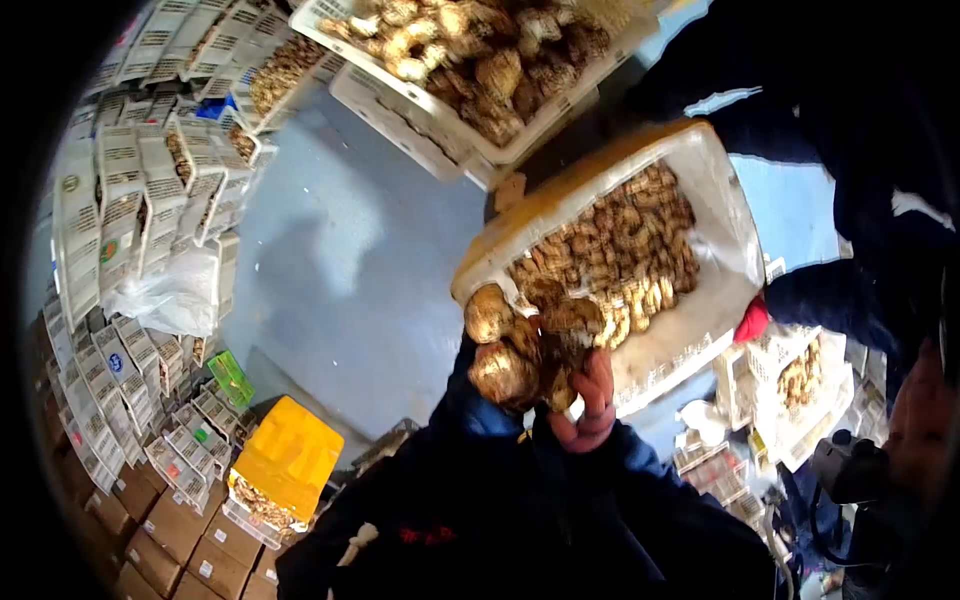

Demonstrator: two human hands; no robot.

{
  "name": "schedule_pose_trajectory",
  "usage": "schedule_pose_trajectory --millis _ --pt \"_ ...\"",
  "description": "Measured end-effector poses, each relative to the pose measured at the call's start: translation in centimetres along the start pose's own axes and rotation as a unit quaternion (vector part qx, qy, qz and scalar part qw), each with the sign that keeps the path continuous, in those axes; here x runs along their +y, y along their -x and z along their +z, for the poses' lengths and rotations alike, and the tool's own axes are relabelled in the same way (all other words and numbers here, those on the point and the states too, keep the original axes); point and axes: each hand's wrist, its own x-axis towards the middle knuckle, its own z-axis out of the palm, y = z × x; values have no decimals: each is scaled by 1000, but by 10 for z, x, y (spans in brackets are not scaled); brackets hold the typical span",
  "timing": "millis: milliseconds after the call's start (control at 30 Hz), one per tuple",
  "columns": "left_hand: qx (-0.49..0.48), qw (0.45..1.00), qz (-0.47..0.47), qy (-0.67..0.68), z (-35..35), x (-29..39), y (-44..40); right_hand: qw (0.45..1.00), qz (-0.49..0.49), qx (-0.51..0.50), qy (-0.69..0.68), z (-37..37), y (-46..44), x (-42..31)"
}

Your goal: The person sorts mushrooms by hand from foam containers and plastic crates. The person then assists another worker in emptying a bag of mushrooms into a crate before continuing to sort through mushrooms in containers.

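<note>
Several large brown mushrooms (505, 372) are bunched at the near left corner of a white-lined crate (725, 210) with a yellowish rim. My right hand (590, 405) has its fingers curled against the lower right side of this bunch. My left sleeve reaches up beneath the large mushrooms, which hide my left hand and its fingers. Inside the crate lie rows of smaller brown mushrooms (620, 235), with paler ones along the near side.
Another person's red-covered hand (752, 320) is at the crate's right side. A white basket (425, 100) of large mushrooms stands beyond it. Stacked baskets (120, 190) line the left, near a yellow crate (290, 445) and cardboard boxes (180, 525).
</note>
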Motion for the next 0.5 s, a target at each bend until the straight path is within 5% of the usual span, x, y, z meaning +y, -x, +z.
schedule_pose_trajectory --millis 167,333,400,500 --pt "19 999 29 -19 46 12 8 997 15 -68 30 1 -12 -26" --pt "-2 995 15 95 6 32 -5 995 1 -95 22 13 -41 -34" --pt "-10 986 129 -108 49 50 4 998 10 -59 5 14 -41 -33" --pt "50 988 122 -86 24 111 -39 997 55 -51 20 6 -41 -21"
